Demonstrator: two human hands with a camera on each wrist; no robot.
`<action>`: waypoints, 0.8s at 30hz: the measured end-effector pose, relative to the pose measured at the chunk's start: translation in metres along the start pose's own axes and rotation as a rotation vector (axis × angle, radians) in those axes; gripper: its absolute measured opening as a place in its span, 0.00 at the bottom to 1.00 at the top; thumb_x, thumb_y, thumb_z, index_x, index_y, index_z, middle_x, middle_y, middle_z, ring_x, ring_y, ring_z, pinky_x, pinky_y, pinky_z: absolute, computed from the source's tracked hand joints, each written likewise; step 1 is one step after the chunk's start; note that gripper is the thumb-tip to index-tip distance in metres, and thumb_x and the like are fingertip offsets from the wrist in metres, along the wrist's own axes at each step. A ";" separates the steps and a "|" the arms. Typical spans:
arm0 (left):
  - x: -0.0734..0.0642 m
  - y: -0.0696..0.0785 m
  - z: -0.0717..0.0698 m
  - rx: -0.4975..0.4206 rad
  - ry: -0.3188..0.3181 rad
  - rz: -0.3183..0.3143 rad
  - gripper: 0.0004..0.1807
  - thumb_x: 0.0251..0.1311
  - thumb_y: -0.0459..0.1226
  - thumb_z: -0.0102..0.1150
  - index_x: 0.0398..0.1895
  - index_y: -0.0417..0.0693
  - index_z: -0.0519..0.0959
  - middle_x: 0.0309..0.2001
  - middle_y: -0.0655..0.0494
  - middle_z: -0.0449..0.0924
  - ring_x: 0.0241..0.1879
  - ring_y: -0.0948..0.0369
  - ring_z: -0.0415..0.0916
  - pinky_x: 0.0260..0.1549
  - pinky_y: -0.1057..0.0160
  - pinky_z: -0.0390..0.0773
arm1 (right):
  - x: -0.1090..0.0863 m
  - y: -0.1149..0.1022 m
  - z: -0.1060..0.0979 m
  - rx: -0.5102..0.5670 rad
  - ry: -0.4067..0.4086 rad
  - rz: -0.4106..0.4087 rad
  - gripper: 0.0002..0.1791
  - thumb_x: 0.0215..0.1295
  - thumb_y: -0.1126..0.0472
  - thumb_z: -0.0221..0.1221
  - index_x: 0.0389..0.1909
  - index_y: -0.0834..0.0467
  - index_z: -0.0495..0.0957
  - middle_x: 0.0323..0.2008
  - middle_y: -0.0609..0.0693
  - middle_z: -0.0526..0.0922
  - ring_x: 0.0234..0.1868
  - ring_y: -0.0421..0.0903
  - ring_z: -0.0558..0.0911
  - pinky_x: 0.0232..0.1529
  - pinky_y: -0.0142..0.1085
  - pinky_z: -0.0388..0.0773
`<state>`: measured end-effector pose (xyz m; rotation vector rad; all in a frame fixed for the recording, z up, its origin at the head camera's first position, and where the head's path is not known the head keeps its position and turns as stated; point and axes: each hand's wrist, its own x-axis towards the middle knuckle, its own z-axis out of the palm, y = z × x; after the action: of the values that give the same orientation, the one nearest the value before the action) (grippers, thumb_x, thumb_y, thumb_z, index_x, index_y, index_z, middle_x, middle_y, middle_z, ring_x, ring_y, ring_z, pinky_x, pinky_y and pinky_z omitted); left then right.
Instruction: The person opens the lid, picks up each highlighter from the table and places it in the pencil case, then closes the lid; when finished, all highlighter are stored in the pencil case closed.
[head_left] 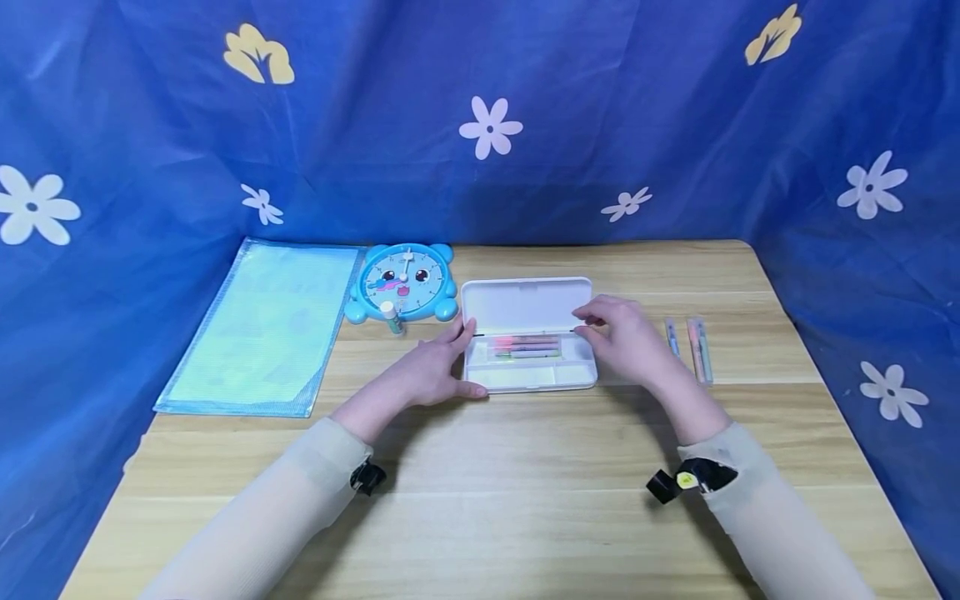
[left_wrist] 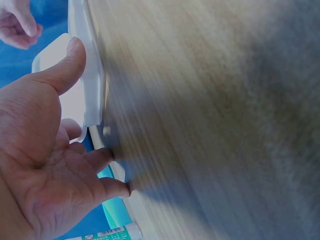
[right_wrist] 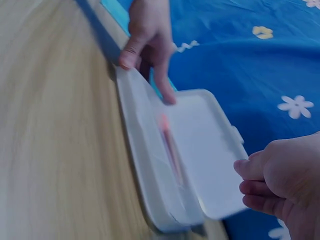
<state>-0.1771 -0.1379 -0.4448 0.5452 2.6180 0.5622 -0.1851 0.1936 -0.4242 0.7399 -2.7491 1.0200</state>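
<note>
White pencil case (head_left: 512,377) on wood-grain table (head_left: 517,500), just right of blue clock (head_left: 402,285). Long axis runs left-right; hinge side faces away from the person, lid (head_left: 528,307) standing up there. Plain white inside, 2 compartments along near side; pens (head_left: 525,346) behind lie lengthwise, pink ends left. Left hand (head_left: 430,372) spread wide at left end, thumb touching near corner. Right hand (head_left: 626,342) nearly closed, pinching lid's right edge.
</note>
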 end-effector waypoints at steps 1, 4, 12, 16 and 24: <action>0.000 0.000 0.000 0.001 0.000 0.000 0.67 0.58 0.62 0.74 0.87 0.51 0.40 0.86 0.48 0.30 0.82 0.43 0.46 0.74 0.31 0.51 | -0.003 0.003 -0.004 -0.003 0.008 0.016 0.12 0.69 0.69 0.67 0.52 0.67 0.87 0.46 0.58 0.88 0.46 0.54 0.87 0.51 0.52 0.84; 0.000 0.001 0.000 0.002 0.003 0.002 0.67 0.58 0.62 0.74 0.87 0.51 0.40 0.86 0.48 0.30 0.81 0.43 0.47 0.74 0.31 0.51 | -0.011 0.013 -0.015 -0.019 0.037 0.061 0.13 0.69 0.68 0.68 0.52 0.67 0.87 0.46 0.58 0.89 0.46 0.56 0.87 0.51 0.54 0.84; 0.000 0.000 -0.001 0.010 0.003 0.005 0.67 0.58 0.62 0.74 0.87 0.51 0.40 0.86 0.47 0.31 0.81 0.42 0.48 0.74 0.31 0.51 | -0.034 0.041 -0.039 -0.031 0.113 0.180 0.12 0.69 0.67 0.70 0.49 0.69 0.87 0.42 0.63 0.89 0.39 0.58 0.88 0.43 0.55 0.86; 0.000 0.000 -0.001 0.013 0.001 0.006 0.67 0.58 0.63 0.74 0.87 0.51 0.40 0.86 0.46 0.31 0.81 0.43 0.48 0.75 0.32 0.52 | -0.045 0.052 -0.049 -0.056 0.132 0.247 0.14 0.69 0.66 0.69 0.50 0.71 0.86 0.41 0.64 0.89 0.38 0.59 0.88 0.41 0.57 0.85; 0.000 0.000 0.000 0.002 -0.002 0.004 0.67 0.58 0.63 0.74 0.87 0.51 0.40 0.86 0.48 0.29 0.83 0.45 0.43 0.74 0.29 0.50 | -0.063 0.075 -0.052 -0.137 0.119 0.332 0.13 0.69 0.64 0.70 0.45 0.71 0.87 0.34 0.61 0.89 0.34 0.57 0.87 0.38 0.54 0.83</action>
<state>-0.1770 -0.1380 -0.4452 0.5516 2.6167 0.5599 -0.1691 0.3014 -0.4447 0.1996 -2.8572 0.8806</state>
